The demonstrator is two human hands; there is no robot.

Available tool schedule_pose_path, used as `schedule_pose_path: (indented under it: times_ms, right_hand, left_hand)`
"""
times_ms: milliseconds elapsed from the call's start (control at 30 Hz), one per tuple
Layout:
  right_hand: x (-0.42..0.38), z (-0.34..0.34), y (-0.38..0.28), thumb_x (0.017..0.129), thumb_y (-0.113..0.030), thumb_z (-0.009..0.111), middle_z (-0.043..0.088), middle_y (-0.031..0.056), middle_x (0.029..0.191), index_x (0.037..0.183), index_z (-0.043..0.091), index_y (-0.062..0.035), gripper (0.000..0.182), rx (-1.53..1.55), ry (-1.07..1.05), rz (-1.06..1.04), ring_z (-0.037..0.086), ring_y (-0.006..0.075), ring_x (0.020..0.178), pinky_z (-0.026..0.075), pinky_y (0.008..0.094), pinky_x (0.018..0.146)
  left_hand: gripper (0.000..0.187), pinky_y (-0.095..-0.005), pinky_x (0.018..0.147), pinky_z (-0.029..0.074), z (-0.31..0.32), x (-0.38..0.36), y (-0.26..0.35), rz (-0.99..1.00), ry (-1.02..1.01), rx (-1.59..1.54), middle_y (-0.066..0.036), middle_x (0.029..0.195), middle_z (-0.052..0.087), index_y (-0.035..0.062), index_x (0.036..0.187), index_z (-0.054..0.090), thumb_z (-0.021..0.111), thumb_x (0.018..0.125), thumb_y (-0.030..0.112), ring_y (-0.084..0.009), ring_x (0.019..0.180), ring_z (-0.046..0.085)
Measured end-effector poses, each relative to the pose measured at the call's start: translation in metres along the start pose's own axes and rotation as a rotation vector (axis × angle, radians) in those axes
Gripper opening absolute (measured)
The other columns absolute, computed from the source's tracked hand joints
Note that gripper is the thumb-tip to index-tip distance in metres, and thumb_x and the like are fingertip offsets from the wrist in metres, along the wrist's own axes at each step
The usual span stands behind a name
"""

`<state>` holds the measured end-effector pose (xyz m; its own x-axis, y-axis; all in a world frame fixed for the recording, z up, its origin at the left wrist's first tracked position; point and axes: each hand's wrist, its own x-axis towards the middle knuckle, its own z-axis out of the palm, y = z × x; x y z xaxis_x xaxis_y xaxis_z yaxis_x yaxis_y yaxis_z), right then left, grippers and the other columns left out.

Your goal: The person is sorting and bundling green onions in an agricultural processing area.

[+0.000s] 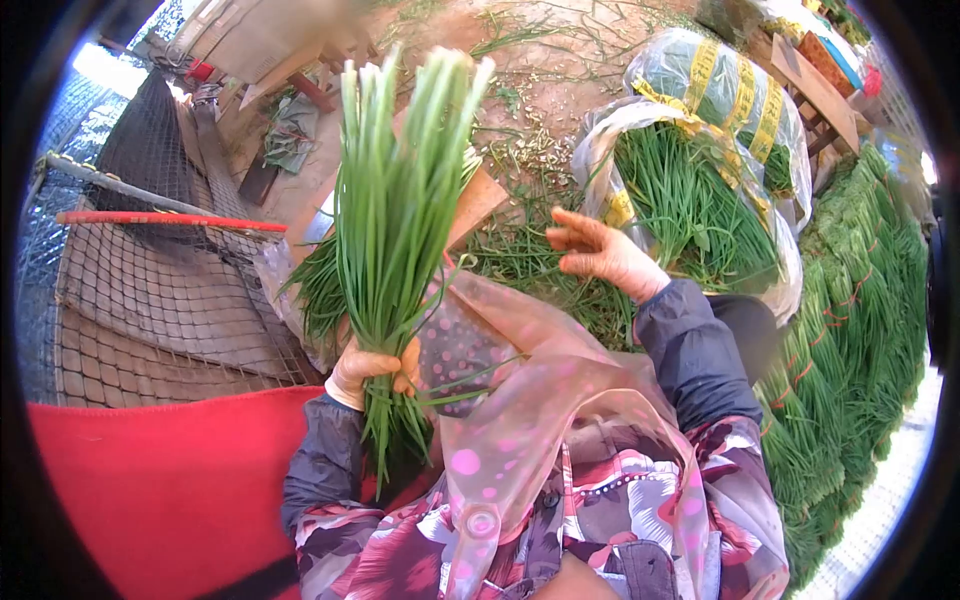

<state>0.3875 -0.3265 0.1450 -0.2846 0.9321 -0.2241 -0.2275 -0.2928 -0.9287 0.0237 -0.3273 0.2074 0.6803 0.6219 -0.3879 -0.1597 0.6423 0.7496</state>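
My left hand, in a thin pale glove, is wrapped round a bunch of garlic chives held upright, white cut ends at the top and leaf tips hanging below the fist. Behind it, more chives lie by a wooden board. My right hand, gloved with orange-stained fingers, hovers beside an open plastic bag with its fingers apart and nothing in them. Loose chives fill that bag. A clear apron with pink dots covers my lap.
Tied chive bundles are piled along the right. Behind the open bag lies another bag with yellow tape. Scraps litter the dirt floor. At left are black netting, a red bar and red cloth.
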Motion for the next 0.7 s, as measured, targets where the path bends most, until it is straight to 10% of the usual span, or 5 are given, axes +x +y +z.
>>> schedule_pose_path:
  times_ms: [200, 367, 600, 700]
  right_hand:
    - [0.042, 0.065, -0.015, 0.064, -0.023, 0.082, 0.053, 0.0178, 0.129, 0.139, 0.04, -0.0036, 0.088, -0.885, 0.028, -0.677, 0.043, 0.0314, 0.128, 0.026, 0.0424, 0.111]
    - [0.031, 0.104, 0.017, 0.078, -0.022, 0.068, 0.061, 0.0146, 0.066, 0.093, 0.068, -0.012, 0.018, -1.038, -0.091, -0.621, 0.06, 0.0348, 0.06, 0.049, 0.0423, 0.056]
    - [0.034, -0.013, -0.01, 0.081, -0.023, 0.063, 0.064, 0.0151, 0.072, 0.091, 0.068, -0.0121, 0.016, -1.323, 0.381, -0.337, 0.064, 0.0336, 0.067, 0.052, 0.0414, 0.06]
    - [0.029, -0.098, 0.016, 0.077, -0.017, 0.058, 0.068, 0.0161, 0.078, 0.087, 0.07, -0.0066, 0.018, -1.706, 0.34, 0.117, 0.067, 0.0345, 0.072, 0.053, 0.0435, 0.065]
  left_hand:
    - [0.044, -0.034, 0.051, 0.049, 0.015, 0.016, -0.008, 0.059, -0.085, -0.124, -0.009, 0.063, 0.051, -0.0054, 0.104, 0.055, 0.071, 0.07, 0.019, -0.0189, 0.05, 0.054]
    - [0.081, -0.0352, 0.051, 0.048, 0.001, 0.014, -0.014, 0.067, -0.139, -0.152, -0.011, 0.072, 0.054, 0.0023, 0.14, 0.03, 0.07, 0.071, 0.018, -0.0202, 0.05, 0.054]
    - [0.076, -0.0367, 0.047, 0.047, -0.027, -0.016, -0.024, 0.137, -0.182, -0.285, -0.009, 0.072, 0.055, 0.001, 0.141, 0.027, 0.065, 0.076, 0.01, -0.0207, 0.048, 0.054]
    - [0.075, -0.038, 0.049, 0.049, -0.036, -0.037, -0.011, 0.139, -0.161, -0.251, -0.012, 0.073, 0.056, 0.0004, 0.14, 0.026, 0.065, 0.076, 0.007, -0.0225, 0.05, 0.057]
